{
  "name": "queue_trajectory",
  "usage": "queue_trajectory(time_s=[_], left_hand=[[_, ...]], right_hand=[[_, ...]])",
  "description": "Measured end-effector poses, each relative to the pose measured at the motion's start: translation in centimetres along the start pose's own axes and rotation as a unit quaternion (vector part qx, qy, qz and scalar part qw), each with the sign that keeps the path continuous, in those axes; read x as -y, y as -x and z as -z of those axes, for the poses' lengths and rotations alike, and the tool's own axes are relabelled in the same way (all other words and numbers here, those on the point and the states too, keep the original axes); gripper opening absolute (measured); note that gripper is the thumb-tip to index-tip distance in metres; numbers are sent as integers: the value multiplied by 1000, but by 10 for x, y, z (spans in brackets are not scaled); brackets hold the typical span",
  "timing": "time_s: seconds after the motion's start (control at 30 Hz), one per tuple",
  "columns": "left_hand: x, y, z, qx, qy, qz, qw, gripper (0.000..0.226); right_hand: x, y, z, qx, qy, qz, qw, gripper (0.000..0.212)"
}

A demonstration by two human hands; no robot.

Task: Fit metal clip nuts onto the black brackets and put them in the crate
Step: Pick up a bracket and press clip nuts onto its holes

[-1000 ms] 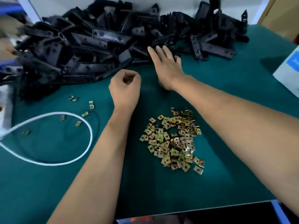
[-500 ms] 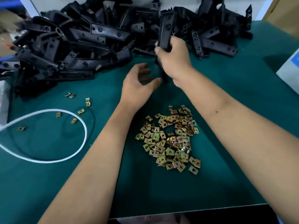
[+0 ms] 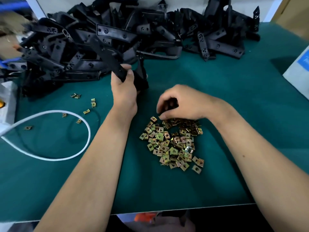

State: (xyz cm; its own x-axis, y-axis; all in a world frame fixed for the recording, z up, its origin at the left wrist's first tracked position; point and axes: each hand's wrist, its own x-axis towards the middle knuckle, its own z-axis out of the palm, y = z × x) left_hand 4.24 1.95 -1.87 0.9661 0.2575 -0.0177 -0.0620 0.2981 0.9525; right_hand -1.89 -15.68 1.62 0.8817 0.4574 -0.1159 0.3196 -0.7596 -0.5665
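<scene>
Box: a white box (image 3: 299, 71) with a blue label stands at the right edge of the tabletop (image 3: 217, 91); what it holds cannot be told
Writing: the blue label is too blurred to read
Left hand: the left hand (image 3: 124, 91) is closed round one black bracket (image 3: 115, 62), gripping its lower end while the rest slants up and to the left, over the front of the bracket pile (image 3: 117, 41)
Right hand: the right hand (image 3: 180, 102) is palm down with fingers curled, fingertips pinched together at the far edge of the clip nuts (image 3: 173, 143); whether it has one cannot be told
Clip nuts: a loose brassy heap on the green tabletop, between the two forearms
Stray nuts: a few loose nuts (image 3: 92, 102) lie to the left, near a white cord (image 3: 73, 154) looped on the tabletop
Bracket pile: heaped along the far side of the tabletop
</scene>
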Motion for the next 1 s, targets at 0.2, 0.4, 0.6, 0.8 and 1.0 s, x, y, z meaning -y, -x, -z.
queue_trajectory(time_s=[0.2,0.4,0.6,0.8,1.0], left_hand=[[-5,9,-2,87,98,22,991,15],[-5,14,-2,153,124,69,978,44],[-6,19,-1,193,141,118,964,42],[-5,22,-3,211,124,146,958,33],[-4,24,-5,231,108,160,953,28]], right_hand=[[-2,-1,-8,-6,22,11,1000,14],[-12,0,-14,-216,-117,11,969,11],[-17,-4,-20,-312,-312,-29,897,18],[-13,-6,-20,-355,-452,-60,816,12],[-11,-7,-23,-372,-511,-72,771,11]])
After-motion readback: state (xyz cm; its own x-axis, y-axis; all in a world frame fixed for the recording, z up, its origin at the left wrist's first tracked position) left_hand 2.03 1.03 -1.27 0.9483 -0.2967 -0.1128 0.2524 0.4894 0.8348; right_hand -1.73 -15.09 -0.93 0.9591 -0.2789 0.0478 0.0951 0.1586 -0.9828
